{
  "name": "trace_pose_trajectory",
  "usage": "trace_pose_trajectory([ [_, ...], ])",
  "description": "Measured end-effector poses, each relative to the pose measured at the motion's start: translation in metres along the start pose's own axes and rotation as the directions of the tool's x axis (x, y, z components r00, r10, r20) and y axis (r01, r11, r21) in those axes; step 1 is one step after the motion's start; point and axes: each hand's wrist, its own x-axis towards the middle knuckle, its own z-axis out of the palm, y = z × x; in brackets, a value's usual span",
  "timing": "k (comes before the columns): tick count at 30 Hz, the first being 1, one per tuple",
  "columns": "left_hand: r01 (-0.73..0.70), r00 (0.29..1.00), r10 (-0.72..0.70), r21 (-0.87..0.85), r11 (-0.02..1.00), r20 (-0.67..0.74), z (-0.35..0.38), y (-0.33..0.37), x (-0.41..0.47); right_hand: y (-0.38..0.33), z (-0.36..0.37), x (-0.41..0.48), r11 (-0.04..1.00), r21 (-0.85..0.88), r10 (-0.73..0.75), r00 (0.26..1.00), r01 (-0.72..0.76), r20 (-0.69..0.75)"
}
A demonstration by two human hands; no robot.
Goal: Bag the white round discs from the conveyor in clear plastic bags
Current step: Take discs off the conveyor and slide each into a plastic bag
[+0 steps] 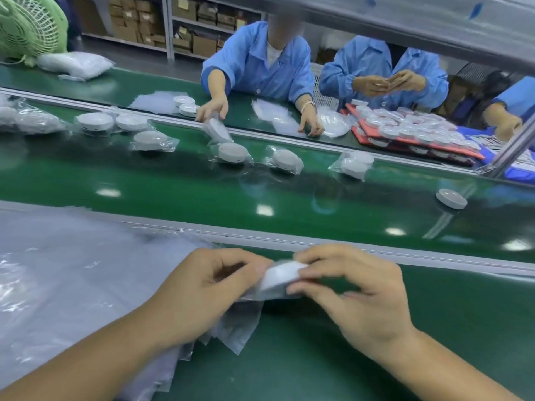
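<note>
Item 1: white disc (282,274), between your hands just above table (333,360), nr its far edge, partly in clear bag (246,316).
L hand (202,287): fingers curled, pinching bag.
R hand (356,290): fingers gripping disc rim.
Item 2: bag stack (72,285), table's left side.
Item 3: unbagged disc (451,198), conveyor (260,195) right end; bagged discs (233,153) mid-belt.

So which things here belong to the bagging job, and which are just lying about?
Job: left hand, pinching the clear bag; right hand, holding the white disc; stack of spare bags; bare disc on the conveyor.
Lying about: green fan; shelved cardboard boxes.
</note>
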Motion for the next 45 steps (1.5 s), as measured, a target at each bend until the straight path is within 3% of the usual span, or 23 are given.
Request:
trace_pose_trajectory([
  [2,-0.015,0.997,0.02,-0.055,0.998,0.08,-0.002,0.006,-0.002,-0.007,0.005,0.003,0.938,0.224,0.295,0.947,-0.263,-0.126],
  [4,-0.036,0.999,0.036,0.005,0.999,0.031,0.004,0.01,-0.004,-0.008,0.009,0.006,0.781,0.45,0.516,0.854,-0.433,-0.073],
  [5,-0.046,0.998,0.047,0.019,0.999,-0.051,0.009,0.011,-0.004,-0.008,0.01,0.006,0.734,0.481,0.548,0.836,-0.478,-0.006],
  [8,-0.044,0.949,0.021,-0.065,0.997,-0.316,0.02,0.014,-0.002,-0.017,0.018,0.009,0.712,0.403,0.511,0.818,-0.575,0.263],
  [10,-0.025,0.912,-0.015,-0.092,0.995,-0.409,0.021,0.013,0.0,-0.017,0.024,0.012,0.707,0.356,0.498,0.788,-0.611,0.362],
  [13,-0.013,0.912,-0.023,-0.087,0.996,-0.409,0.018,0.01,0.0,0.008,0.034,0.027,0.878,0.053,0.442,0.847,-0.476,0.295],
  [16,0.047,0.935,0.003,0.132,0.99,-0.353,0.01,0.006,0.0,0.055,0.043,0.06,0.856,-0.13,0.517,0.841,-0.501,0.161],
  [18,0.033,0.951,0.06,0.292,0.956,-0.303,0.002,0.003,0.002,0.095,0.049,0.089,0.734,-0.051,0.679,0.733,-0.677,0.035],
  [20,0.019,0.959,0.088,0.373,0.928,-0.268,-0.003,-0.002,0.004,0.132,0.051,0.12,0.507,0.147,0.861,0.509,-0.849,-0.027],
  [21,0.024,0.962,0.086,0.39,0.921,-0.261,-0.004,-0.005,0.005,0.145,0.051,0.133,0.395,0.237,0.914,0.406,-0.888,-0.002],
  [23,0.038,0.967,0.075,0.431,0.902,-0.243,-0.007,-0.011,0.006,0.159,0.056,0.148,0.294,0.214,0.936,0.326,-0.932,0.136],
  [26,0.047,0.983,0.062,0.562,0.826,-0.174,-0.014,-0.021,0.007,0.141,0.075,0.147,0.378,0.061,0.888,0.38,-0.924,0.26],
  [30,0.012,0.998,0.036,0.732,0.682,-0.05,-0.018,-0.024,0.008,0.089,0.091,0.107,0.57,-0.021,0.786,0.538,-0.821,0.304],
  [33,-0.046,0.997,0.071,0.797,0.603,0.004,-0.016,-0.022,0.008,0.049,0.081,0.058,0.747,-0.03,0.63,0.692,-0.665,0.351],
  [37,-0.071,0.989,0.147,0.843,0.533,-0.009,-0.012,-0.017,0.005,0.022,0.052,0.005,0.883,-0.169,0.469,0.818,-0.437,0.333],
  [42,-0.006,0.982,0.165,0.854,0.52,-0.093,-0.01,-0.02,0.005,0.026,0.048,-0.01,0.88,-0.387,0.45,0.743,-0.275,0.495],
  [45,0.02,0.981,0.153,0.851,0.525,-0.118,-0.012,-0.021,0.006,0.025,0.053,-0.011,0.88,-0.395,0.44,0.767,-0.263,0.468],
])
